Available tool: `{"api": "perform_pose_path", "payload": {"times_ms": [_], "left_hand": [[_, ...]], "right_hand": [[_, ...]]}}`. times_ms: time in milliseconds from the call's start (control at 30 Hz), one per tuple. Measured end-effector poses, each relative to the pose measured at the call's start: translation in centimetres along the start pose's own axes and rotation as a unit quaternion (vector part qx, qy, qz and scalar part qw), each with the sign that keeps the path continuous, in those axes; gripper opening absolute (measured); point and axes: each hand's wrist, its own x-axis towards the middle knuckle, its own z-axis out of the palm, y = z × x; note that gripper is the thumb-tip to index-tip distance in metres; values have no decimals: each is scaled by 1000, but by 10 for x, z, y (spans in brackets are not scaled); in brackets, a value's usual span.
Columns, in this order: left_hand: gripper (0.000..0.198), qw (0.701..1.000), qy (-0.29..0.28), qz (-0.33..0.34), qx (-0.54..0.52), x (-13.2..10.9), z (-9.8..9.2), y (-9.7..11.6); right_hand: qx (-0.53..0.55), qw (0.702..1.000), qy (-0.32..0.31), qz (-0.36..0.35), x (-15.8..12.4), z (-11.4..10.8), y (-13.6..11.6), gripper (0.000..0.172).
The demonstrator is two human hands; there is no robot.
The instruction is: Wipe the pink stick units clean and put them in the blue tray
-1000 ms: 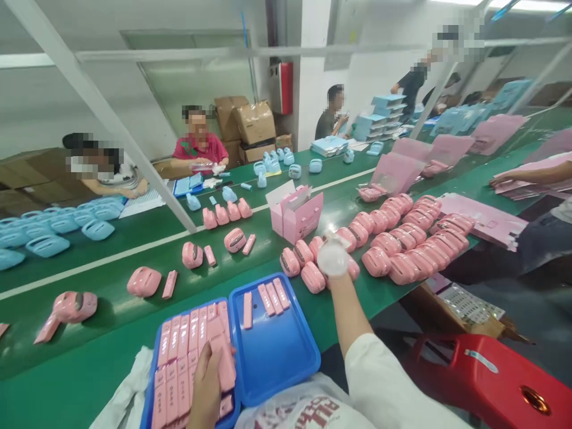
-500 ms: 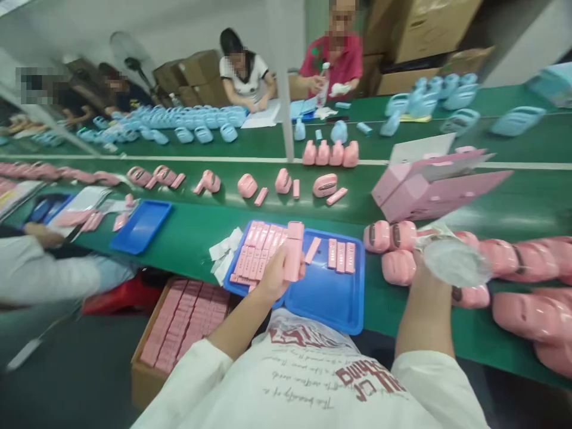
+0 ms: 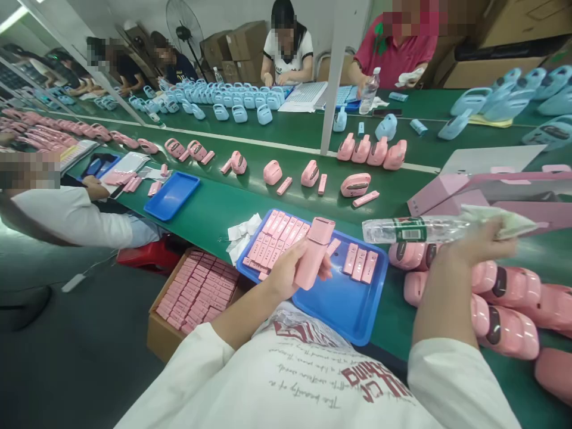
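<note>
Two hands are busy: left hand (image 3: 286, 275) now holds a pink stick (image 3: 313, 253) lifted above the blue tray (image 3: 339, 307). Right hand (image 3: 469, 253) keeps gripping a plastic bottle (image 3: 415, 229), now lying sideways.

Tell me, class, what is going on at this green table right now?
A person at a long green table holds a pink rectangular piece in the left hand, above a blue tray with more such pieces laid in rows. The right hand grips a clear plastic bottle on its side, over a cluster of rounded pink casings. Other people sit at work along both sides of the table.
</note>
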Motion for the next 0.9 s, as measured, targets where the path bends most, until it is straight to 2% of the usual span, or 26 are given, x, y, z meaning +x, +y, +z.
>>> {"api": "perform_pose_path", "payload": {"times_ms": [67, 167, 233, 267, 300, 333, 400, 433, 467, 500, 600, 667, 767, 900], "left_hand": [[62, 1000, -21, -2, 5, -1, -1, 2], [57, 997, -48, -34, 46, -3, -9, -1], [61, 983, -41, -99, 147, -3, -18, -8], [64, 961, -34, -138, 238, -2, -23, -14], [64, 917, -33, -174, 357, 0, -27, -22], [60, 849, -41, -210, 483, 2, -30, -31], [48, 672, -78, -271, 685, 11, -33, -56], [43, 606, -95, -301, 730, 16, -33, -70], [40, 567, -109, -329, 747, 22, -32, -85], [40, 544, -119, -345, 756, 28, -31, -99], [39, 498, -129, -366, 776, 45, -26, -132], [37, 481, -126, -372, 784, 51, -24, -145], [38, 475, -113, -369, 791, 54, -24, -152], [39, 465, -99, -379, 794, 56, -25, -158]], "right_hand": [[-33, 996, -13, -83, 0, 16, -5, 37], [-95, 957, -126, -243, -13, 28, 5, 38], [-113, 920, -207, -314, -25, 30, 21, 41], [-122, 903, -241, -334, -31, 29, 31, 43], [-134, 889, -266, -348, -36, 28, 40, 44], [-146, 879, -284, -354, -40, 27, 47, 44], [-170, 868, -305, -354, -45, 25, 56, 46], [-182, 863, -315, -350, -47, 25, 57, 46], [-193, 859, -326, -345, -48, 26, 56, 47], [-203, 854, -338, -340, -49, 27, 53, 47], [-237, 840, -381, -307, -51, 31, 39, 47], [-260, 830, -414, -268, -53, 32, 30, 49], [-281, 821, -444, -225, -54, 31, 21, 52], [-292, 816, -454, -208, -52, 30, 20, 51]]}}
